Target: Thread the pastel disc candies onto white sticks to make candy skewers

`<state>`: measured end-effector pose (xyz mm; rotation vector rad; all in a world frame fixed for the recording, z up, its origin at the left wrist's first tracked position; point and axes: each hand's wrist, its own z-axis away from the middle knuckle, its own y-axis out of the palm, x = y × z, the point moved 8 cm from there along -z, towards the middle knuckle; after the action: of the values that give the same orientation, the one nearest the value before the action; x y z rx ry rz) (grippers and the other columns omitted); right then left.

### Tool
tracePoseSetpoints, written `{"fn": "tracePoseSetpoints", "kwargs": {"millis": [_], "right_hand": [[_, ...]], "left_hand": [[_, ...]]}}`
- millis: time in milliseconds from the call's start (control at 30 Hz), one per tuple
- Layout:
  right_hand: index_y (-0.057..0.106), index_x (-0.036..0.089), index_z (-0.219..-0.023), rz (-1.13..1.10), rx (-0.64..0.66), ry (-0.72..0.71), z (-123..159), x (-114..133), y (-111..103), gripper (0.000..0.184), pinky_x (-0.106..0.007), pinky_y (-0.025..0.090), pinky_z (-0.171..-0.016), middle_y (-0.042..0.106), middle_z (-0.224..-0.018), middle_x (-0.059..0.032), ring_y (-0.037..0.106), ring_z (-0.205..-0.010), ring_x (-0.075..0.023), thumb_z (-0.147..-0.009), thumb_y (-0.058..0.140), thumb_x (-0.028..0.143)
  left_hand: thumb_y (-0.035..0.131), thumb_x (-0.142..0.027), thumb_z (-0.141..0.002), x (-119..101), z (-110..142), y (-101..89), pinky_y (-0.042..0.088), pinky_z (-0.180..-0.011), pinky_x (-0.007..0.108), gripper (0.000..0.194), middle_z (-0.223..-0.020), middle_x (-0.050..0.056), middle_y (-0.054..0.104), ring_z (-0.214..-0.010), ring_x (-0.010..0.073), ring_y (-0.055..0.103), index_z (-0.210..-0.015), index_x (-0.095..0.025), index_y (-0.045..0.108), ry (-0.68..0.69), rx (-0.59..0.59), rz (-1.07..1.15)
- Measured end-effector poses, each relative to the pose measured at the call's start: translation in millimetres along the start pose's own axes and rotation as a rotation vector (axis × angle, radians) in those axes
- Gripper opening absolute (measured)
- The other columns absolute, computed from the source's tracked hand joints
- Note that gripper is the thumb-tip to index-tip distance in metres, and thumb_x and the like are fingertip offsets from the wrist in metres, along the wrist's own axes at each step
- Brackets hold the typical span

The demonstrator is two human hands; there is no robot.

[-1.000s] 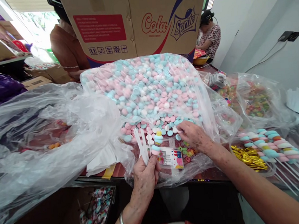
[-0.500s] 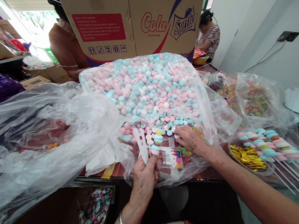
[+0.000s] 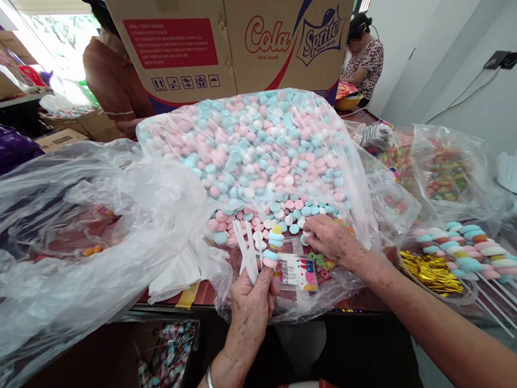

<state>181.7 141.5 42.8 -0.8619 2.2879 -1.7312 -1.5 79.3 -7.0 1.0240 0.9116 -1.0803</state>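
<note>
My left hand (image 3: 253, 295) is closed round several white sticks (image 3: 246, 253) and a marshmallow skewer (image 3: 271, 257). Blue, pink and white marshmallows are threaded on that skewer, with a yellow piece near its top. To the right, my right hand (image 3: 334, 241) reaches over the edge of the loose marshmallows (image 3: 291, 204), fingers bent and pinched at a pale marshmallow (image 3: 307, 234); the fingertips partly cover it. Green and red ring gummies (image 3: 322, 264) lie below this hand. Between the hands is a clear packet with a colourful printed label (image 3: 303, 273).
A large clear bag (image 3: 253, 139) of marshmallows lies ahead, before a tall carton (image 3: 243, 37). Finished skewers (image 3: 472, 253) and gold twist ties (image 3: 433, 272) are at right. Crumpled plastic (image 3: 158, 191) spreads left. An open box (image 3: 165, 361) sits below. Other people sit beyond.
Both hands stay almost in place; the view has shifted slightly. My left hand keeps its hold on the sticks and skewer, and my right fingers remain at the marshmallows.
</note>
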Motion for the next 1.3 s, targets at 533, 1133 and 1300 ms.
{"fn": "tracePoseSetpoints", "kwargs": {"millis": [533, 1133, 1300], "right_hand": [[0.059, 0.019, -0.091, 0.184, 0.137, -0.058, 1, 19, 19, 0.017, -0.032, 0.046, -0.079, 0.065, -0.094, -0.0089, 0.058, -0.095, -0.0244, -0.086, 0.052, 0.004], [0.073, 0.019, -0.088, -1.479, -0.154, 0.715, 5, -17, 14, 0.027, -0.027, 0.05, -0.066, 0.073, -0.086, -0.0021, 0.063, -0.072, -0.0144, -0.065, 0.08, 0.034], [0.076, 0.019, -0.089, -1.464, -0.163, 0.718, 7, -13, 15, 0.03, -0.029, 0.053, -0.071, 0.074, -0.088, -0.0032, 0.066, -0.077, -0.0168, -0.065, 0.081, 0.035]], "left_hand": [[0.069, -0.05, -0.078, 3, -1, 0.3, 0.019, -0.029, 0.016, 0.038, -0.044, -0.008, 0.049, -0.028, 0.0033, 0.031, -0.065, -0.018, 0.052, 0.011, 0.026, -0.019], [0.065, -0.052, -0.082, 4, -3, 5.3, 0.024, -0.038, 0.021, 0.04, -0.048, -0.005, 0.049, -0.038, 0.0069, 0.035, -0.063, -0.018, 0.058, 0.051, 0.13, -0.356], [0.065, -0.051, -0.082, 9, -5, 3.0, 0.023, -0.039, 0.021, 0.037, -0.048, -0.005, 0.05, -0.038, 0.0072, 0.035, -0.066, -0.017, 0.061, 0.063, 0.118, -0.322]]}}
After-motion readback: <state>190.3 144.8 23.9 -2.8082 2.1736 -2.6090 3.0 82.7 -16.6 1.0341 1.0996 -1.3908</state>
